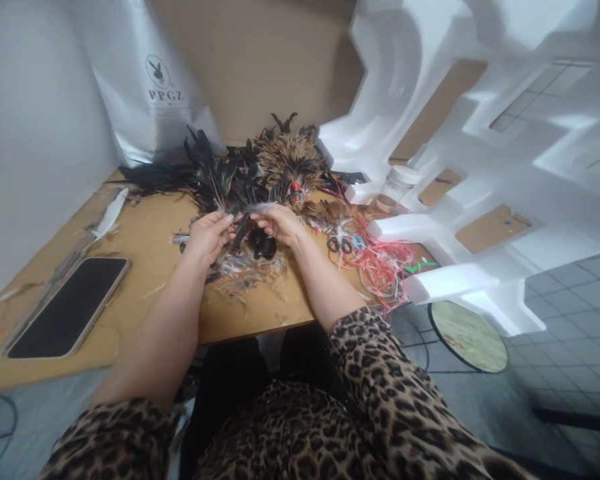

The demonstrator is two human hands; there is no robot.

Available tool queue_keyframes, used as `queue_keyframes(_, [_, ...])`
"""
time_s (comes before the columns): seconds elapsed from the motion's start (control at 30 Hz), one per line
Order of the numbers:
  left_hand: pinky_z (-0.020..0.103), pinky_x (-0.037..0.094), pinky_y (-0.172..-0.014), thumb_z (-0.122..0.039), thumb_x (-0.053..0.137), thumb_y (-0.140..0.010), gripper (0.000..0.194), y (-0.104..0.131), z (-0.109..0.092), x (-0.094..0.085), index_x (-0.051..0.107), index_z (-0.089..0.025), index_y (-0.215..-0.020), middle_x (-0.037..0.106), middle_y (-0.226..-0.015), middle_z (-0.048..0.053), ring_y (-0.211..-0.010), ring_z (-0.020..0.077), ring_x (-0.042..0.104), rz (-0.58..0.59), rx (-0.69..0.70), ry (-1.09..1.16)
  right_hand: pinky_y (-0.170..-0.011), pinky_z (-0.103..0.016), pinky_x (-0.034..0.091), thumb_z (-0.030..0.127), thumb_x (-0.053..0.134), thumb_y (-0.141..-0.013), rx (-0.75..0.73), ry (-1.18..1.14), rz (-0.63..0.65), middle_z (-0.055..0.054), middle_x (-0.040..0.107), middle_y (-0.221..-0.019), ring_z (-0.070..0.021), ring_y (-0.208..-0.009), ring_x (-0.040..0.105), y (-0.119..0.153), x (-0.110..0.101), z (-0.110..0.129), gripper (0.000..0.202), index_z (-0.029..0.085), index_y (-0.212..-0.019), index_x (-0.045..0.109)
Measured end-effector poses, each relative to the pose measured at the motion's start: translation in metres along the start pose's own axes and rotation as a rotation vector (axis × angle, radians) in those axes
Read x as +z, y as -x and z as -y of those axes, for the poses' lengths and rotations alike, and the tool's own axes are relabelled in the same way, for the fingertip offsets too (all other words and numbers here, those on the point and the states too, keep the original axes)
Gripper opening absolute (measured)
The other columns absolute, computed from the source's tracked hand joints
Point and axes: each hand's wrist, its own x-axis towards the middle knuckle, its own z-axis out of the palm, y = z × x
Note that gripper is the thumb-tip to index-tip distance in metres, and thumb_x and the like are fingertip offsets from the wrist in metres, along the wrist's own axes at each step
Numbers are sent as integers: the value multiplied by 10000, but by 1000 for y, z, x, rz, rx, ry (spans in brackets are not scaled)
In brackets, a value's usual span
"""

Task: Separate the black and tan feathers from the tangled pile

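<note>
Over the table [275, 313], my left hand [211, 235] and my right hand [279, 223] are held close together at the same height. The fingers of my left hand pinch a dark feather [241, 230]. Grey feather fluff [263, 208] sticks out from the pinched fingertips of my right hand. Just beyond both hands lies a heap of black feathers [205, 170], with a bundle of brown feathers [290, 157] to its right. Beneath my hands are a small black object [263, 245], whose kind I cannot make out, and scattered feather scraps [245, 270].
A phone [70, 307] lies at the left near a white feather [111, 215]. Scissors [340, 245] and tangled pink strands [383, 267] are to the right. White moulded foam [450, 277] leans over the right side. A silver bag [155, 127] stands behind.
</note>
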Motion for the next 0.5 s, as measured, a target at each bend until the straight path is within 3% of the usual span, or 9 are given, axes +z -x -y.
queue_keyframes(0.27, [176, 488, -489, -199, 693, -665, 151, 3, 3, 4, 563, -138, -713, 617, -614, 13, -503, 82, 582, -24, 2, -73, -534, -116, 463, 159, 547, -801, -106, -5, -89, 20, 690, -705, -55, -641, 652, -3, 10, -15, 61, 167, -773, 493])
queue_keyframes(0.5, [152, 343, -365, -168, 641, -681, 120, 0, 4, 6, 526, -161, -717, 599, -562, -1, -442, 88, 540, -117, 111, -198, -452, -118, 407, 233, 625, -749, -94, 185, 6, 15, 682, -723, -38, -525, 580, -1, 3, -16, 112, 154, -761, 546])
